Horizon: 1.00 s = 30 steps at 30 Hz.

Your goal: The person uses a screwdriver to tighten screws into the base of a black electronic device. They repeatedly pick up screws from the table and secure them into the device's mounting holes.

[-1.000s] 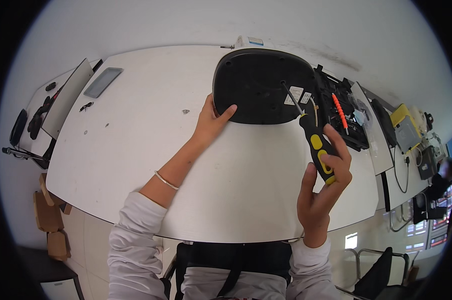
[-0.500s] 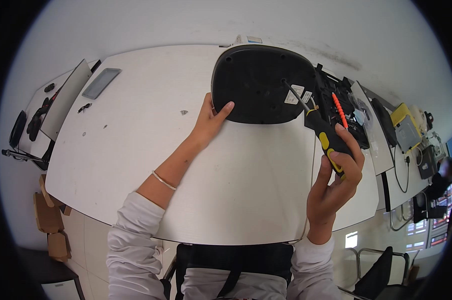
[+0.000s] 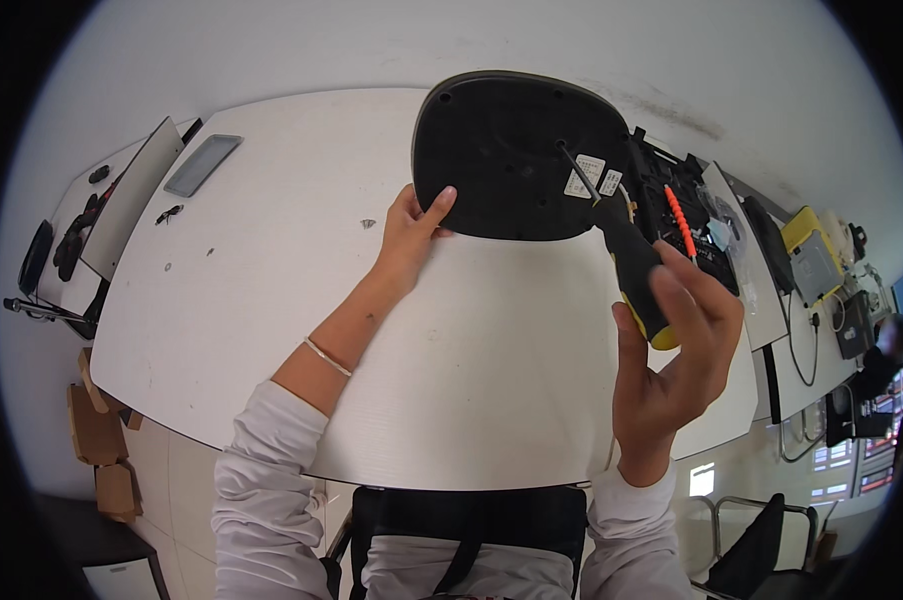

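Note:
A black rounded plastic base (image 3: 491,190) is tipped up with its underside toward me, showing screw holes and white labels. My left hand (image 3: 411,235) grips its lower left edge, thumb on the underside. The tip of a black and yellow screwdriver (image 3: 631,262) sits in a hole right of the base's middle. My right hand (image 3: 681,350) has its thumb and fingers around the end of the handle; the fingers are partly smeared by motion. What lies on the base's other side is hidden.
Small screws (image 3: 368,223) lie on the white table (image 3: 451,400) left of the base. A grey tray (image 3: 203,166) and a small black piece (image 3: 169,214) are farther left. At right, an orange-handled tool (image 3: 679,222) rests on an open black toolbox (image 3: 661,165).
The base has shifted slightly up and left with my left hand. The screwdriver handle has turned, and my right fingers have changed their position on it.

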Tool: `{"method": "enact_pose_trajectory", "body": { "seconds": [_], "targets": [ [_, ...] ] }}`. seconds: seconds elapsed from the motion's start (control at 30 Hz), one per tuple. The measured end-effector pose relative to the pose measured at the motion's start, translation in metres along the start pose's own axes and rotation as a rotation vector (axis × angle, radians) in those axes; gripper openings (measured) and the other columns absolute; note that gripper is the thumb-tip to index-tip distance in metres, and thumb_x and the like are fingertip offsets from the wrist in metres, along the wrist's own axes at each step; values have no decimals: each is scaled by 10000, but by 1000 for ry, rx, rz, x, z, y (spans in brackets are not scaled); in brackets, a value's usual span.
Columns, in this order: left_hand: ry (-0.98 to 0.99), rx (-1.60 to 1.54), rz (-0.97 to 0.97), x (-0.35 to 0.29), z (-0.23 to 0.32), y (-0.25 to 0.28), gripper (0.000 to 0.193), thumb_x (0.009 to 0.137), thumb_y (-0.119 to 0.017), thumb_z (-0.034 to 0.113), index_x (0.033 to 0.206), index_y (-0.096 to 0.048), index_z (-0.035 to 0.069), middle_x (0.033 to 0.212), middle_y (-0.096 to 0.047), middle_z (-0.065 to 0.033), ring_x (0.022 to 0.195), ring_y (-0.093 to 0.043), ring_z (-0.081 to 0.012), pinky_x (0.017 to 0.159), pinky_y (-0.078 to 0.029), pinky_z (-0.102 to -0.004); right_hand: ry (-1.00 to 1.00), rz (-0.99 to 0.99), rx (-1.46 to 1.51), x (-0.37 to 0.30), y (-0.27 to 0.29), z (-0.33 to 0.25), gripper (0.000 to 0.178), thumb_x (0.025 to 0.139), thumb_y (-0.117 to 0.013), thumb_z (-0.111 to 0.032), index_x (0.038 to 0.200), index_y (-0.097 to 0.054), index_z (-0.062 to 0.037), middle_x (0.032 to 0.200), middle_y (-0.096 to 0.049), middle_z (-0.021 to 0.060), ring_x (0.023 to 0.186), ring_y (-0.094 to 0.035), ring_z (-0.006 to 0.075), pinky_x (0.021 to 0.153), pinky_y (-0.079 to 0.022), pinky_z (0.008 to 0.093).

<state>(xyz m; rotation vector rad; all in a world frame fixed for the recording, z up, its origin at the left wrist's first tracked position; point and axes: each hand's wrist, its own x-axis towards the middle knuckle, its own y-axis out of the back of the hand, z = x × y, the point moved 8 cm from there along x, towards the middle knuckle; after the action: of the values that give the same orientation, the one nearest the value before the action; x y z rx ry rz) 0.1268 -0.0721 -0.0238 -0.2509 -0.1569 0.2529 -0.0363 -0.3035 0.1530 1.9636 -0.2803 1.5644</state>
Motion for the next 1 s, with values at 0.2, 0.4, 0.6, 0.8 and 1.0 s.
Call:
{"method": "enact_pose_trajectory", "body": {
  "seconds": [0.2,0.4,0.6,0.8,1.0],
  "targets": [
    [19,-32,46,-4,7,2,469,815,-686,429,1041,-532,48,851,-598,-9,772,-568,-71,653,-471,-206,-8,-39,118,6,-14,1,240,784,-659,6,1004,-599,-72,1244,-500,200,1125,-516,331,863,-482,367],
    [30,-28,52,-4,5,3,450,811,-689,434,1024,-541,67,835,-598,5,768,-562,-60,630,-468,-207,-84,-102,15,3,-16,-5,245,758,-688,-48,970,-667,-170,1171,-496,134,1098,-497,276,773,-461,325],
    [24,-56,50,-6,9,2,441,809,-688,441,1014,-544,78,824,-594,19,766,-557,-57,625,-465,-206,-45,-45,68,9,-15,-5,323,761,-668,-3,1057,-666,-132,1162,-532,161,1088,-543,311,853,-472,356],
    [41,-41,60,-6,7,3,434,807,-688,447,1019,-550,94,832,-599,25,775,-560,-57,622,-460,-211,-57,-6,89,10,-13,2,262,767,-685,4,1005,-658,-102,1153,-538,167,1079,-552,308,844,-493,361],
    [39,-78,58,-4,7,6,434,803,-693,448,1016,-553,97,817,-600,30,774,-562,-54,620,-456,-211,17,-28,113,11,-15,3,283,776,-614,51,1007,-655,-106,1177,-531,210,987,-607,317,802,-536,337]
  ]
}}
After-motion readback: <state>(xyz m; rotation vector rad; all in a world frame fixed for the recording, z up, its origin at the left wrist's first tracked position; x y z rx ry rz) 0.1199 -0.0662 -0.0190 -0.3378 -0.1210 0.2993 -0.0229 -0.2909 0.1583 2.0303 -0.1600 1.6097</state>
